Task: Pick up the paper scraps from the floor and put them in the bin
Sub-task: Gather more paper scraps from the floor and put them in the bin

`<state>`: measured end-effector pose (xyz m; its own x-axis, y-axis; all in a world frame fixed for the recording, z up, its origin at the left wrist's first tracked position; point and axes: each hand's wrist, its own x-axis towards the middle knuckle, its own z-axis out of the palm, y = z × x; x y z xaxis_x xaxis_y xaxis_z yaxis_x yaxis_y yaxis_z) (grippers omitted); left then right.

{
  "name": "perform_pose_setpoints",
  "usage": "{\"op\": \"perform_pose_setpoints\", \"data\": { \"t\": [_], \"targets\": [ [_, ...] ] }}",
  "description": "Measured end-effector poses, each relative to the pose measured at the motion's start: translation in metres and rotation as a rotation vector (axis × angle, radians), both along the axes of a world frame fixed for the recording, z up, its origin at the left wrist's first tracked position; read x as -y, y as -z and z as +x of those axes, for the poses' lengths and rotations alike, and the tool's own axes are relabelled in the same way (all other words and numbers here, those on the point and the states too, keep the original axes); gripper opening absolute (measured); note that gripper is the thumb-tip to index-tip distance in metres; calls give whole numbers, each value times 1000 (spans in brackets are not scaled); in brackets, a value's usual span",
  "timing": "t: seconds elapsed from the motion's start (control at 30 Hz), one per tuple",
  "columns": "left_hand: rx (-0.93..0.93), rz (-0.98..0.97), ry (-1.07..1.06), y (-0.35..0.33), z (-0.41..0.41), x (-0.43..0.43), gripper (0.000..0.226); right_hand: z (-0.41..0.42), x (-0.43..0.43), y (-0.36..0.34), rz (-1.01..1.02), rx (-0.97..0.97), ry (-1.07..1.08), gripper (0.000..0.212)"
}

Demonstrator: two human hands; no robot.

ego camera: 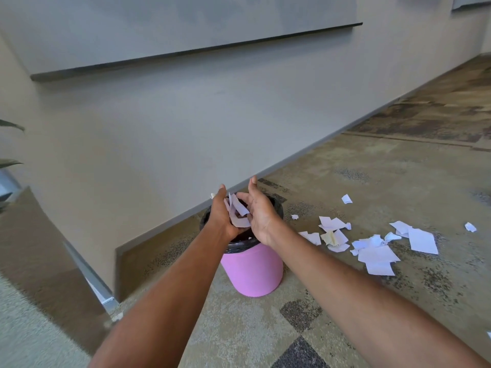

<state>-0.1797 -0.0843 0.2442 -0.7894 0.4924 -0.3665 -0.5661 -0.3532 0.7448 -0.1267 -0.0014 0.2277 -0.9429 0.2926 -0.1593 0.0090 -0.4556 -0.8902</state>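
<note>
A pink bin point(252, 272) with a black liner stands on the carpet by the wall. Both my hands are over its mouth. My left hand point(220, 211) and my right hand point(259, 211) face each other with straight fingers. White paper scraps point(237, 211) sit between the palms, above the bin opening. Several more white scraps point(377, 253) lie on the floor to the right of the bin, along with one yellowish piece point(329, 238).
A beige wall with a grey baseboard point(305, 152) runs diagonally behind the bin. A wall corner point(117, 274) juts out at the left. Plant leaves point(10, 126) show at the far left edge. Patterned carpet point(398, 181) stretches to the right.
</note>
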Motion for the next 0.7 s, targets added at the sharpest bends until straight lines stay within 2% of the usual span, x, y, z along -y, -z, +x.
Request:
{"op": "perform_pose_setpoints", "data": {
  "t": [0.13, 0.27, 0.4, 0.53, 0.7],
  "targets": [
    [-16, -50, 57, 7, -13, 2, 83, 5, -8, 6, 41, -3, 25, 82],
    [13, -142, -37, 17, -22, -2, 106, 10, -15, 11, -56, 18, 72, 87],
    [-17, -164, -70, 15, -10, -10, 89, 12, -23, 17, -124, -39, 89, 84],
    [-132, -265, -215, 19, -7, -22, 83, 22, -34, 19, -114, -74, 65, 81],
    [-311, -338, -326, 19, 4, -48, 49, 42, -58, 22, -119, -102, 48, 75]
  ]
}}
